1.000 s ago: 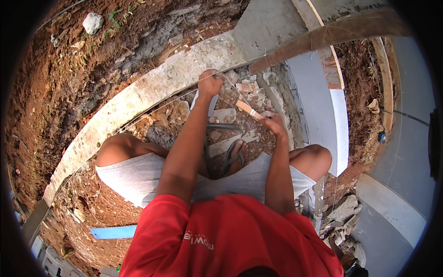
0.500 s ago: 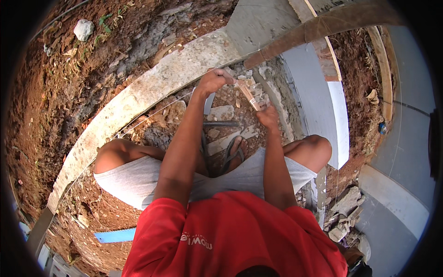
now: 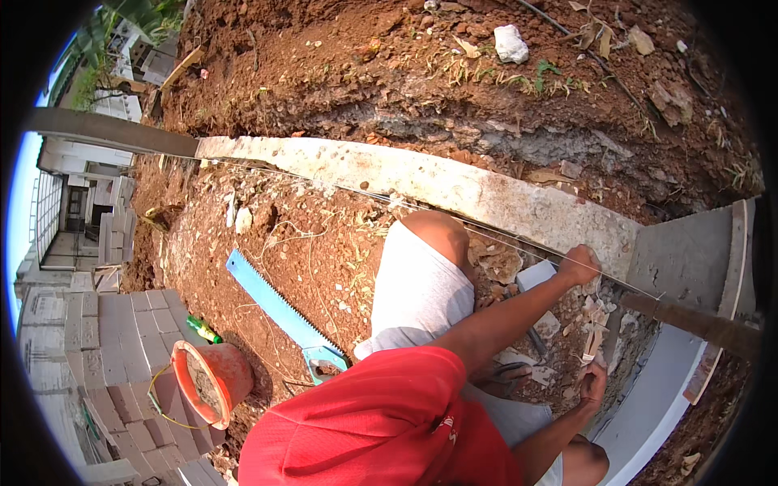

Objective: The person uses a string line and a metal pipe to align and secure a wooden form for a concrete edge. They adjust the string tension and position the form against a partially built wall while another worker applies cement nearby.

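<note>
My left hand (image 3: pixel 581 264) is closed beside the pale concrete beam, near the taut white string; what its fingers hold, if anything, is too small to make out. Closer to me, my right hand (image 3: pixel 594 381) has its fingers curled around the lower end of a short, thin wooden strip (image 3: pixel 595 338). A white mark shows near the gripped end, and the strip's top points toward my left hand. Below my left forearm, a pale block (image 3: pixel 536 275) rests on the rubble, with a dark bar (image 3: pixel 536 340) nearby.
The long concrete beam (image 3: pixel 421 174) crosses ahead, with the string (image 3: pixel 494 235) along its near side. A blue handsaw (image 3: pixel 279 306) lies on the red soil to the left. Beyond it stand an orange bucket (image 3: pixel 231 377), a green bottle (image 3: pixel 203 329) and stacked grey blocks (image 3: pixel 121 332).
My view has swung to the left, bringing the bucket, the block stacks and the whole saw into sight. My hands have moved farther apart; the strip stays in my right hand.
</note>
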`<state>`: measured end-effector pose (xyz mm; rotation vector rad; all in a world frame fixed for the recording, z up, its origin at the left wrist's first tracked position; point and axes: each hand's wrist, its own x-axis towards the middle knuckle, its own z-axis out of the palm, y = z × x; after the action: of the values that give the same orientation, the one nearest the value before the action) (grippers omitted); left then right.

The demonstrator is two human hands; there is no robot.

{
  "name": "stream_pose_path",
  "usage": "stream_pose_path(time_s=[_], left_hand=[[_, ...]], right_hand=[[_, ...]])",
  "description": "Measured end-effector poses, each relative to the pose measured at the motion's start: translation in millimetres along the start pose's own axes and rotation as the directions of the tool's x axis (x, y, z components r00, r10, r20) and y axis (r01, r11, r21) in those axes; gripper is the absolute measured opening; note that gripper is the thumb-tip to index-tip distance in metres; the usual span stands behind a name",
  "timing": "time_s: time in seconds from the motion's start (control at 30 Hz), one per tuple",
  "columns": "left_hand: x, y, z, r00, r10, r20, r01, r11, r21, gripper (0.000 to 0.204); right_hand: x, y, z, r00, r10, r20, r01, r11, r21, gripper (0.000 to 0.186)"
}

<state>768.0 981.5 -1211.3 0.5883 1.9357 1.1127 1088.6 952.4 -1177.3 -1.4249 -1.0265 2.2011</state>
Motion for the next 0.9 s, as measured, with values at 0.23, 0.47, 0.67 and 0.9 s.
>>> stream_pose_path(time_s=[0.23,0.47,0.67,0.9], left_hand=[[-6,36,-42,0.977,0.066,-0.205,-0.162,0.852,-0.498,0.020],[-2,31,-65,0.875,-0.026,-0.483,-0.247,0.834,-0.493,0.020],[-11,20,-53,0.992,0.104,-0.074,-0.121,0.950,-0.288,0.017],[-62,45,-9,0.876,0.322,0.360,-0.295,0.947,-0.129,0.020]], right_hand=[[32,33,18,0.856,-0.173,-0.487,-0.065,0.898,-0.434,0.019],[71,42,-52,0.911,-0.069,-0.406,0.068,0.998,-0.015,0.021],[53,31,-21,0.777,-0.167,-0.607,-0.482,0.462,-0.744,0.038],[8,-43,95,0.954,-0.221,-0.202,0.037,0.758,-0.651,0.058]])
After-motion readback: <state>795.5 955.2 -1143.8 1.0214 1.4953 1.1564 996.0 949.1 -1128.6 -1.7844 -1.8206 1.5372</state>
